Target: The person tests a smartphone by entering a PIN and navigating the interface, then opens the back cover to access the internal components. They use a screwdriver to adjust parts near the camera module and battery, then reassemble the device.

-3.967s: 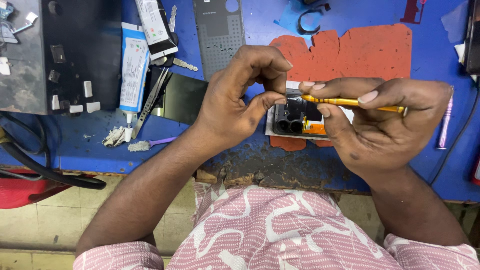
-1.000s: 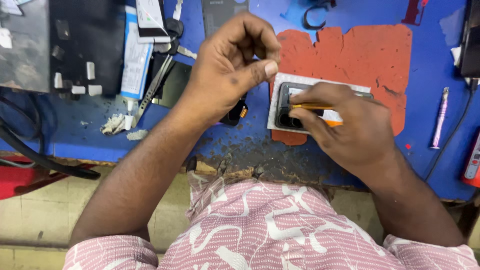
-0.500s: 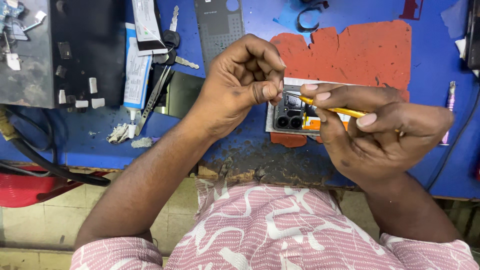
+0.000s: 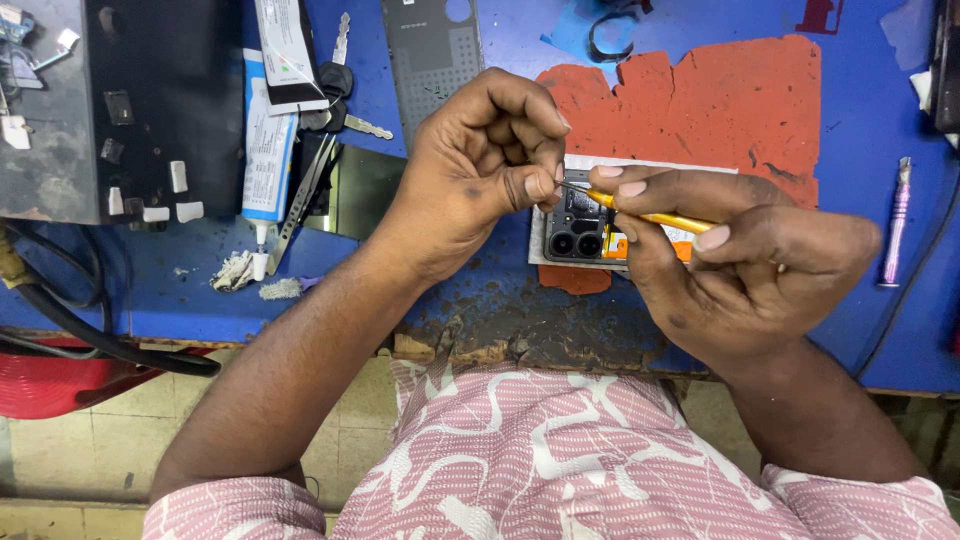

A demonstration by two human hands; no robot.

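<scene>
An opened phone (image 4: 578,228) with two round camera lenses lies on a worn red mat (image 4: 720,100) on the blue bench. My right hand (image 4: 740,265) grips a thin yellow-handled screwdriver (image 4: 650,215), its metal tip pointing left over the phone's upper corner. My left hand (image 4: 480,170) is curled just left of the phone, thumb and forefinger pinched together at the screwdriver's tip. Whether a small screw sits between those fingers is too small to tell.
A grey phone back cover (image 4: 432,50) lies at the top. Left of it are a glue tube (image 4: 262,150), keys (image 4: 340,90), tweezers (image 4: 300,195) and a black tray (image 4: 160,100) with small parts. A pink tool (image 4: 895,220) lies at the right. Black cables (image 4: 100,330) hang off the bench's left edge.
My left hand came off the phone and curled up, fingers pinched at the screwdriver's tip. My right hand lifted the screwdriver from the phone and now holds it level.
</scene>
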